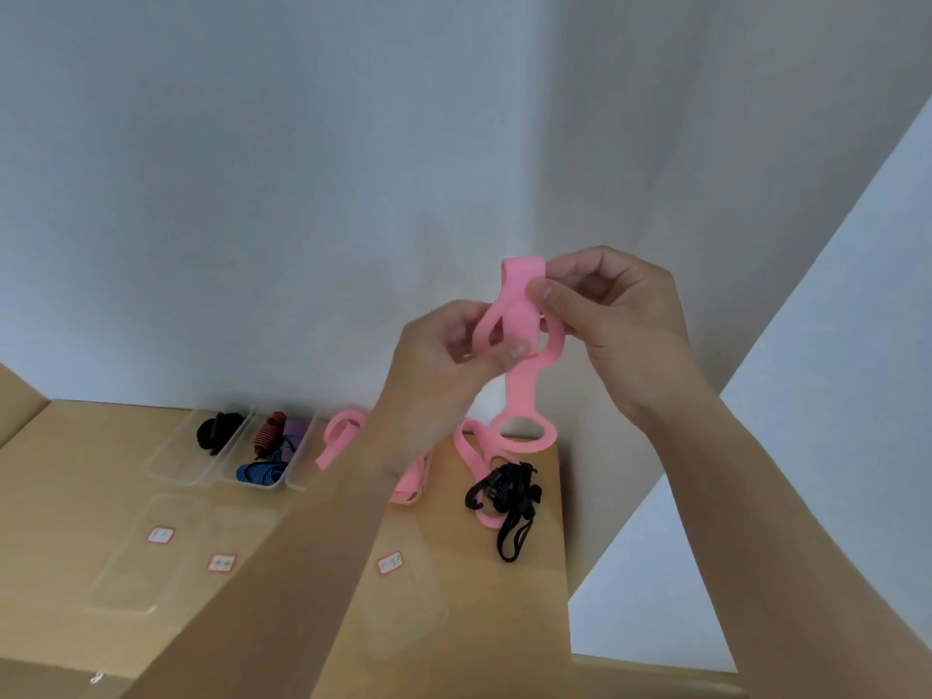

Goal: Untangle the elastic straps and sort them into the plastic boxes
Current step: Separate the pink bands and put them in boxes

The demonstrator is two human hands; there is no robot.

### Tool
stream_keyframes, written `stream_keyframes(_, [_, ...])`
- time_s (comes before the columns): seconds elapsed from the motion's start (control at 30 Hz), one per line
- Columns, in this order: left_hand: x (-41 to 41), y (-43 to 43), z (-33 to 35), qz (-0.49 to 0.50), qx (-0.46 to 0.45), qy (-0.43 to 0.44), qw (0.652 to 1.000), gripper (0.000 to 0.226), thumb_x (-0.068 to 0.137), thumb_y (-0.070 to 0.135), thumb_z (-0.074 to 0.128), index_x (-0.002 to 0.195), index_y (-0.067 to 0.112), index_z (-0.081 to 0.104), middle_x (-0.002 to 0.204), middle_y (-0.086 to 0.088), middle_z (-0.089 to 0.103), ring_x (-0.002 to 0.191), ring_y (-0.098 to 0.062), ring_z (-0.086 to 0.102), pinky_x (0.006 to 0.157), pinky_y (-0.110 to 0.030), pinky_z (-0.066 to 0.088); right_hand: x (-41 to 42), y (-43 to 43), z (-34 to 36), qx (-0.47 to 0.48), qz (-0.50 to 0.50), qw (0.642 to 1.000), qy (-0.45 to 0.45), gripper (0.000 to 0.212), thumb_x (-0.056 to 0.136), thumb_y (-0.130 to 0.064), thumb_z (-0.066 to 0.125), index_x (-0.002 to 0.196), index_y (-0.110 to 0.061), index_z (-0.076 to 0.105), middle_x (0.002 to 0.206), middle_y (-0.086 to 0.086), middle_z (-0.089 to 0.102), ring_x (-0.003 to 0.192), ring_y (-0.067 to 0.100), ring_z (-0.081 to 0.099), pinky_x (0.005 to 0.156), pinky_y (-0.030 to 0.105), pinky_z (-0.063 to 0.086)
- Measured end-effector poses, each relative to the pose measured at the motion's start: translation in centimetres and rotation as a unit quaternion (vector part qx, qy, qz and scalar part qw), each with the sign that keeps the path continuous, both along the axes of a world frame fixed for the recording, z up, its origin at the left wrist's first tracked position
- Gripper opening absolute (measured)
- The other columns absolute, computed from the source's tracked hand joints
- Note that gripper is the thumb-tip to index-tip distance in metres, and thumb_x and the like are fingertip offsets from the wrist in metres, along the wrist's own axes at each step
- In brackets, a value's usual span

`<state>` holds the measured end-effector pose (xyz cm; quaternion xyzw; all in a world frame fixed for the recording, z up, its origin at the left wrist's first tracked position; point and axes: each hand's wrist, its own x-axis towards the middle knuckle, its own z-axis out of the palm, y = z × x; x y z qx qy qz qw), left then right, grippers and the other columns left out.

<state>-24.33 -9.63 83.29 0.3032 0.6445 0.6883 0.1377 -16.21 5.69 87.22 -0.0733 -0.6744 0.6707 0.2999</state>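
Both hands are raised above the counter (126,446), each grip pinched narrow on the pink strap (509,320). The left hand (444,355) nips a loop between thumb and fingers; the right hand (615,320) pinches its upper fold. The strap's ring end dangles over a black strap tangle (509,496).

Lit softly and evenly, bright enough, with no glare anywhere. Casting only faint, diffuse shadows just beside the black strap bundle (507,499) and the clear plastic boxes (222,454) to its left. Bending straight lines toward the frame edges, far from the bundle. Blurring slightly at the fingertips (514,353) above it. Washing out the red-bordered labels (389,563) below, text unreadable.
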Motion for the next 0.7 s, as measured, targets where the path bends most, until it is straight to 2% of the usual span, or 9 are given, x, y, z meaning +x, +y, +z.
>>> stream_keyframes(0.1, [0.4,0.1,-1.7,-0.019,-0.012,-0.023,0.999,0.024,0.085,0.000,0.079,0.106,0.010,0.073,0.104,-0.004,0.079,0.099,-0.019,0.076,0.087,-0.028,0.058,-0.3,0.6,0.4,0.009,-0.007,1.000,0.000,0.008,0.086,0.001,0.075,0.088,-0.006,0.072,0.085,0.015,0.071,0.076,0.022,0.069,0.066,0.027,0.056])
stream_keyframes(0.2, [0.4,0.3,-2.5,-0.014,-0.026,-0.032,0.999,0.029,0.084,-0.001,0.079,0.108,0.013,0.074,0.104,-0.003,0.079,0.101,-0.021,0.075,0.095,-0.040,0.059,-0.7,0.9,0.4,0.010,0.001,1.000,-0.004,0.007,0.086,0.001,0.075,0.090,-0.003,0.071,0.086,0.020,0.071,0.075,0.022,0.069,0.066,0.028,0.056])
stream_keyframes(0.3, [0.7,0.3,-3.1,-0.008,-0.027,-0.047,0.998,0.025,0.084,0.006,0.079,0.107,0.016,0.077,0.102,-0.004,0.079,0.100,-0.024,0.075,0.093,-0.047,0.059,-1.2,0.9,0.2,0.004,0.006,1.000,-0.010,0.007,0.087,0.000,0.075,0.090,-0.004,0.071,0.087,0.019,0.071,0.076,0.022,0.069,0.066,0.027,0.056])
stream_keyframes(0.43, [1.1,0.0,-3.7,-0.032,-0.017,-0.078,0.996,0.024,0.087,0.017,0.077,0.110,0.021,0.078,0.109,-0.004,0.079,0.105,-0.023,0.074,0.089,-0.043,0.057,-1.6,0.8,0.0,0.012,0.020,1.000,-0.020,0.011,0.088,-0.002,0.074,0.087,-0.013,0.072,0.079,0.007,0.072,0.071,0.017,0.066,0.061,0.022,0.053])
stream_keyframes(0.6, [0.9,0.1,-3.9,-0.014,-0.022,-0.074,0.997,0.019,0.088,0.025,0.072,0.105,0.029,0.080,0.109,-0.002,0.078,0.109,-0.026,0.071,0.097,-0.056,0.056,-2.1,1.0,0.3,0.014,0.030,0.999,-0.019,0.012,0.088,-0.002,0.074,0.086,-0.015,0.072,0.076,0.002,0.071,0.070,0.015,0.064,0.061,0.022,0.052])
stream_keyframes(0.7, [0.9,0.3,-4.0,0.002,-0.033,-0.071,0.997,0.020,0.086,0.029,0.074,0.104,0.031,0.080,0.106,0.001,0.079,0.106,-0.022,0.073,0.096,-0.054,0.057,-2.1,0.9,0.3,0.022,0.027,0.999,-0.021,0.012,0.088,-0.002,0.074,0.086,-0.014,0.072,0.075,0.001,0.070,0.068,0.013,0.064,0.060,0.021,0.052])
